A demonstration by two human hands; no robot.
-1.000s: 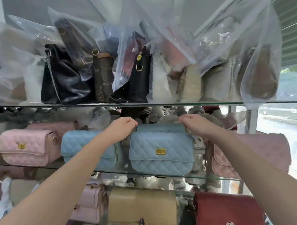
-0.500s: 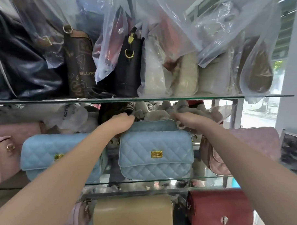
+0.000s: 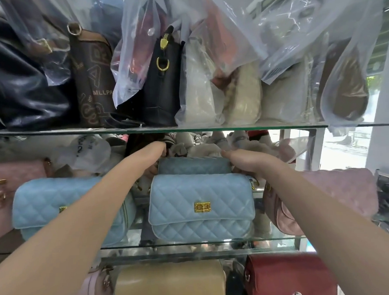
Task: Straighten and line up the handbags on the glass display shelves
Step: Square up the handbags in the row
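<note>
- The biggest risk, as I judge it, is the light blue quilted handbag (image 3: 201, 205) in the middle of the middle glass shelf (image 3: 192, 243): it stands near the shelf's front edge, and a pull or nudge from behind could tip it forward off the glass.
- A second blue bag (image 3: 194, 166) sits just behind it, farther back; shifting that one could drag the front bag askew and spoil the line with the blue bag on the left (image 3: 47, 201).
- The soft, pale clutter at the far back of the shelf could snag fingers or get pushed around; exactly what it is cannot be made out.
- The pink bag at the right (image 3: 345, 192) leans slightly and is close to the right forearm, so a sideways sweep could knock it.
- The left hand (image 3: 157, 152) reaches deep past the left end of the rear blue bag; its fingers are hidden behind the bags, so I cannot tell whether it grips anything.
- The right hand (image 3: 240, 160) lies palm-down at the rear bag's right end, fingers curled over it; whether they actually close on it is unclear.
- Both forearms stretch forward, flanking the front blue bag.
</note>
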